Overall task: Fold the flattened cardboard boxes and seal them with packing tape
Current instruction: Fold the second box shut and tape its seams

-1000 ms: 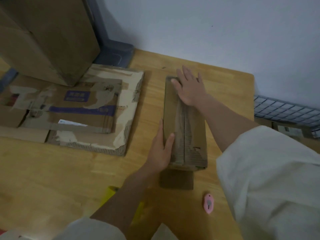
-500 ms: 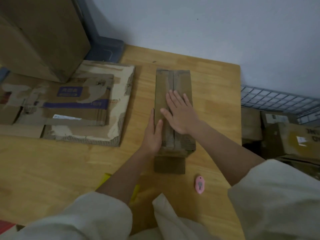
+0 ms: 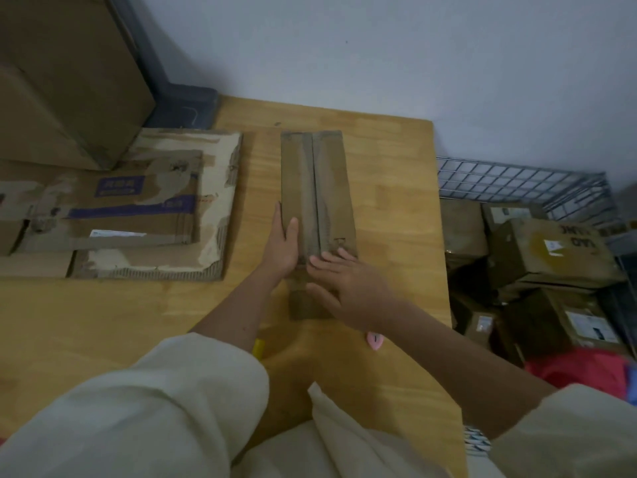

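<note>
From my remote seat the wooden table point(image 3: 379, 188) filled most of the view; on its left lay a stack of flattened cardboard point(image 3: 144, 208), with a big upright carton point(image 3: 69, 81) behind it, and off the right edge a wire basket point(image 3: 524, 177) stood over a heap of parcels point(image 3: 551, 257). In the middle of the table sat the long narrow box point(image 3: 317, 191), folded up, its two top flaps meeting along a centre seam point(image 3: 314, 188) under what I judged to be a strip of tape; a loose flap or tape end point(image 3: 306, 301) stuck out at the near end. The left hand point(image 3: 281, 248) lay against the box's left side, fingers straight, thumb up on the top face, bracing rather than grasping; the right hand point(image 3: 348, 288) was spread flat over the near end, fingers extended, pressing and holding nothing. A small pink cutter point(image 3: 375, 340) lay just beside the right wrist; something yellow point(image 3: 258, 348) peeped out by the left forearm, too hidden to name.

I took the step in hand to be smoothing the seam; to do it well I would keep the left palm steady against the side so the box could not slide, press firmly along the seam, then fold the near tail down flat over the end.
</note>
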